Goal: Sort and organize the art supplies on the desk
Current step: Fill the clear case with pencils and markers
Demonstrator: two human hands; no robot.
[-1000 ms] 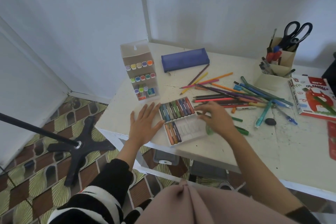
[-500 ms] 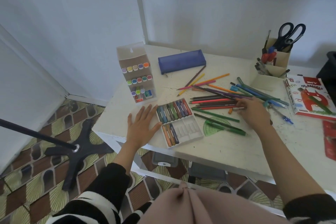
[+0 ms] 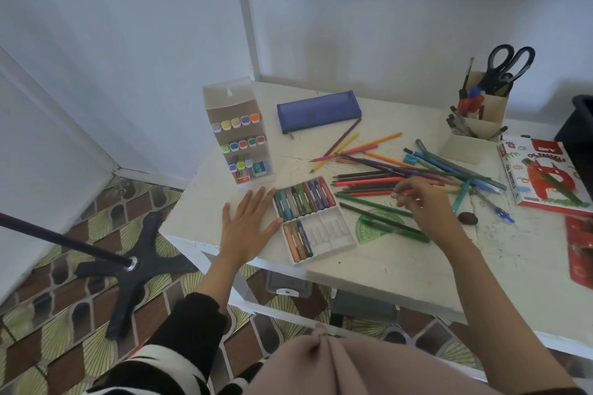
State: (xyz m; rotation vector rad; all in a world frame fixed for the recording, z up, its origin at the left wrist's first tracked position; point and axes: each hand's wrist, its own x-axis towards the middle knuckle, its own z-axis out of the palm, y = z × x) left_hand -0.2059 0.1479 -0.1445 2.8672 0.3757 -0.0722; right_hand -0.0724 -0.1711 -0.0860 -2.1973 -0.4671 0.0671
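A white pastel tray lies near the desk's front edge, its upper row full and a few pastels in the lower row. My left hand rests flat and open on the desk, touching the tray's left side. My right hand hovers right of the tray with its fingers pinched on a small red stick, over the lower edge of a loose pile of coloured pencils. Pens lie scattered further right. Two green pens and a green protractor lie under that hand.
A clear marker box stands at the back left, with a blue pencil case beside it. A card holder with scissors and an oil pastels box sit at the right. A black stand base is on the floor.
My right hand left the tray, reached right into the pencil pile, and has come back a little with a small red stick pinched in its fingers. My left hand stayed flat.
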